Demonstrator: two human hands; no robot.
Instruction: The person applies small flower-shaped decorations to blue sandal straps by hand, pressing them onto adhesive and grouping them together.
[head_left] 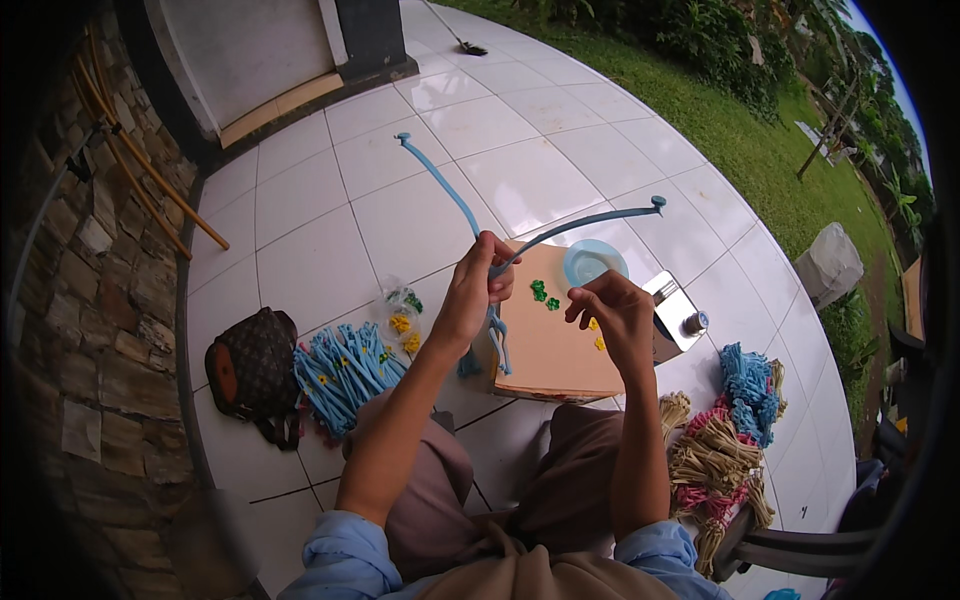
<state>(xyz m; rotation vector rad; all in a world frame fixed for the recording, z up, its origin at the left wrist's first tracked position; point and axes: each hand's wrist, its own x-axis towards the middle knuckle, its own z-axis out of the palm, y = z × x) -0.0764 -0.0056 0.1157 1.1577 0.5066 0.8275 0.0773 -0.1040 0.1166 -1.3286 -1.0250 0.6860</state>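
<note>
My left hand (478,285) is closed on a light-blue cord (440,178) above the cardboard box. Two long ends of the cord spread up and outward, each tipped with a small round knob. Shorter blue loops hang below my fist. My right hand (615,308) is raised over the right side of the box, thumb and fingertips pinched together; whatever lies between them is too small to make out. Under it are yellow flower-shaped pieces (599,343), partly hidden by the fingers. Green flower-shaped pieces (540,291) rest on the brown box top (545,350), beside a clear blue bowl (594,262).
A pile of blue cords (345,378) lies left of my knees, with a dark patterned bag (255,362) beyond it. Clear bags of flower pieces (403,322) sit nearby. At right are a white-topped container (678,312), blue cord bundles (748,390) and beige bundles (715,455).
</note>
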